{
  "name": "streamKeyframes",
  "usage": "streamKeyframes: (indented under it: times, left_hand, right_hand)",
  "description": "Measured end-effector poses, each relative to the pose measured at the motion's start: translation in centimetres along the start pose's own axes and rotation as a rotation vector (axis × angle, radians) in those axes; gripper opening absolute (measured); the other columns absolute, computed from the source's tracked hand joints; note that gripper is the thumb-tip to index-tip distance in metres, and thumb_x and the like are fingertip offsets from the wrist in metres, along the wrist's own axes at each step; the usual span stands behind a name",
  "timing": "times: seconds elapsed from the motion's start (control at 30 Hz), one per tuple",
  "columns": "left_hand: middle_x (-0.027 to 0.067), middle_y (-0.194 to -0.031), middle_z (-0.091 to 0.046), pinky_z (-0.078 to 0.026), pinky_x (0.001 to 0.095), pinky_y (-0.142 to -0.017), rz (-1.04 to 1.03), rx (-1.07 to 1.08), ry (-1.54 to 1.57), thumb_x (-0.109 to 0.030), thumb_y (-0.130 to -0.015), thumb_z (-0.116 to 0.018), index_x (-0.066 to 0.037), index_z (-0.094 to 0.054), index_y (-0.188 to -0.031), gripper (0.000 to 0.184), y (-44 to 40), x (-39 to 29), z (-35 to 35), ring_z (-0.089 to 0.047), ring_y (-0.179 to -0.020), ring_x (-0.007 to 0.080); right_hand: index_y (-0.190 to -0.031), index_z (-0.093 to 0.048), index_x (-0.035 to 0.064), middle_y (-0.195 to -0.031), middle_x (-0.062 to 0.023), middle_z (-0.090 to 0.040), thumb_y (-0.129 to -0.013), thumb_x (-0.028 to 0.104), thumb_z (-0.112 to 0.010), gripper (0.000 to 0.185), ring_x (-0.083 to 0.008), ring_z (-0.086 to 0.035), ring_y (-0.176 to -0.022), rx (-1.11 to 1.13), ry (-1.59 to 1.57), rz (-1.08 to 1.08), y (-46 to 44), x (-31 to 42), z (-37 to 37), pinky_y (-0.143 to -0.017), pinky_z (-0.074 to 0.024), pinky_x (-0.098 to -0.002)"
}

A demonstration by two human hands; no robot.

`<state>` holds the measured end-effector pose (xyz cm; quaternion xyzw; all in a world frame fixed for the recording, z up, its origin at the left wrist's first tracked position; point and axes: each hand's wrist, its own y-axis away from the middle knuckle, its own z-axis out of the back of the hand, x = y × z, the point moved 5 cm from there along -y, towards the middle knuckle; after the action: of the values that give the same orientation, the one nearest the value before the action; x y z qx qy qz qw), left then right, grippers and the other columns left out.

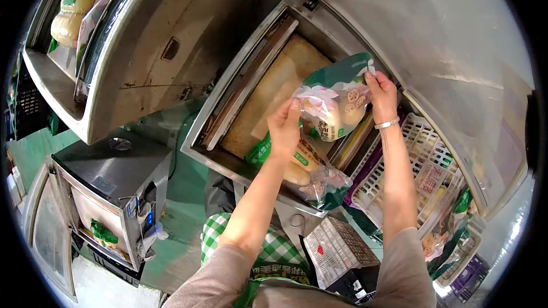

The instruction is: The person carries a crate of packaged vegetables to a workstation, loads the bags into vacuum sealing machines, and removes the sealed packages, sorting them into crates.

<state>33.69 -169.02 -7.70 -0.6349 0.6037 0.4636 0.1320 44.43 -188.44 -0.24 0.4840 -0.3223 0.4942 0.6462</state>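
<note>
Between my two hands is a printed plastic bag of lotus root (342,108), clear with a green top and pink flower print. My left hand (284,122) pinches its near left edge. At the upper right corner, my right hand (381,90) grips the bag's green end; a bracelet circles that wrist. Pale root pieces show through the plastic. Below, a second bag of lotus root (302,165) lies in the metal-rimmed case (208,131), partly hidden by my left forearm. A brown board (271,88) covers part of the case floor under the held bag.
White plastic baskets (425,171) stand to the right, with another lotus root bag (451,239) beyond them. A second metal case (91,102) rises at upper left, holding bagged roots (74,11). A grey crate (337,251) sits near my body. At lower left is a steel cabinet (108,177).
</note>
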Motion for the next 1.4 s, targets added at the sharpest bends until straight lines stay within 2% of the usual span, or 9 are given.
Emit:
streamKeyframes:
  times: [0.23, 0.37, 0.5, 0.6, 0.8, 0.9, 1.1, 1.2, 1.4]
  left_hand:
    - [-0.0025, -0.075, -0.057, -0.039, 0.0187, -0.065, 0.054, -0.287, 0.338, -0.019, -0.088, -0.054, -0.002, -0.061, -0.082, 0.02, 0.2, 2.3, 2.6, -0.047, -0.067, 0.0044]
    - [-0.0033, -0.07, -0.053, -0.038, 0.019, -0.062, 0.055, -0.443, 0.456, -0.019, -0.087, -0.057, -0.005, -0.058, -0.076, 0.018, -0.4, 2.1, 3.6, -0.044, -0.062, 0.0042]
    - [-0.0022, -0.071, -0.055, -0.042, 0.0223, -0.066, 0.059, -0.481, 0.517, -0.02, -0.086, -0.058, -0.006, -0.056, -0.073, 0.018, -0.8, 2.1, 4.8, -0.05, -0.066, 0.006]
    - [-0.006, -0.067, -0.052, -0.04, 0.0216, -0.058, 0.034, -0.504, 0.524, -0.022, -0.085, -0.061, -0.01, -0.057, -0.077, 0.015, -1.3, 0.9, 4.5, -0.043, -0.057, 0.0044]
    - [0.0008, -0.074, -0.058, -0.045, 0.0246, -0.068, 0.115, -0.556, 0.634, -0.021, -0.085, -0.06, -0.007, -0.057, -0.076, 0.018, -1.9, 1.0, 5.1, -0.054, -0.07, 0.0086]
    - [0.0015, -0.082, -0.06, -0.044, 0.0253, -0.07, 0.127, -0.551, 0.665, -0.021, -0.084, -0.061, -0.006, -0.058, -0.082, 0.016, -2.1, 1.0, 5.1, -0.054, -0.074, 0.009]
    - [0.0013, -0.092, -0.06, -0.041, 0.0277, -0.077, 0.215, -0.599, 0.694, -0.024, -0.083, -0.062, -0.006, -0.057, -0.089, 0.019, -2.6, 0.6, 5.2, -0.054, -0.082, 0.01]
    - [0.0004, -0.087, -0.059, -0.04, 0.0262, -0.074, 0.177, -0.648, 0.647, -0.026, -0.083, -0.062, -0.007, -0.057, -0.087, 0.021, -2.8, 0.4, 5.3, -0.052, -0.077, 0.0095]
    - [-0.0055, -0.069, -0.046, -0.034, 0.0243, -0.063, 0.237, -0.719, 0.515, -0.032, -0.08, -0.064, -0.01, -0.054, -0.08, 0.024, -2.7, 0.2, 5.6, -0.042, -0.065, 0.0059]
  right_hand:
    - [-0.089, -0.061, -0.0011, -0.073, 0.0048, -0.055, -0.088, 0.019, -0.053, 0.022, -0.0033, -0.044, -0.064, 0.027, 0.153, 0.129, -4.3, -1.1, -3.9, -0.057, -0.0375, -0.0203]
    - [-0.085, -0.061, -0.001, -0.056, -0.0051, -0.05, -0.086, 0.025, -0.055, 0.026, -0.01, -0.038, -0.053, 0.051, 0.346, 0.228, -6.5, -0.4, -7.8, -0.05, -0.035, -0.0277]
    - [-0.084, -0.062, -0.0001, -0.059, -0.0134, -0.054, -0.084, 0.025, -0.056, 0.026, -0.0189, -0.047, -0.053, 0.037, 0.489, 0.246, -8.1, -0.3, -10.7, -0.054, -0.0398, -0.032]
    - [-0.086, -0.064, 0.0005, -0.067, -0.0191, -0.058, -0.082, 0.027, -0.056, 0.028, -0.0245, -0.057, -0.061, 0.043, 0.561, 0.154, -8.3, 1.1, -12.2, -0.061, -0.0436, -0.0326]
    - [-0.086, -0.064, -0.0024, -0.067, -0.0169, -0.06, -0.081, 0.031, -0.059, 0.034, -0.0218, -0.056, -0.059, 0.032, 0.445, 0.051, -10.1, -0.4, -13.4, -0.06, -0.0439, -0.0329]
    - [-0.076, -0.064, -0.0023, -0.057, -0.0013, -0.05, -0.082, 0.029, -0.062, 0.032, -0.009, -0.044, -0.052, 0.008, 0.283, 0.044, -11.5, -2.3, -13.2, -0.049, -0.0372, -0.0255]
    - [-0.073, -0.064, -0.002, -0.057, -0.0006, -0.053, -0.078, 0.032, -0.066, 0.035, -0.009, -0.045, -0.047, -0.096, 0.319, -0.032, -11.8, -1.9, -13.7, -0.046, -0.0376, -0.0257]
    - [-0.075, -0.066, -0.001, -0.06, -0.0175, -0.06, -0.074, 0.041, -0.064, 0.042, -0.0249, -0.059, -0.056, -0.139, 0.414, -0.049, -11.8, -1.7, -13.8, -0.058, -0.0459, -0.0346]
    - [-0.09, -0.062, 0.0066, -0.075, -0.0148, -0.062, -0.077, 0.027, -0.061, 0.025, -0.0361, -0.059, -0.066, -0.243, 0.848, 0.462, -9.2, 2.8, -15.3, -0.061, -0.0466, -0.0422]
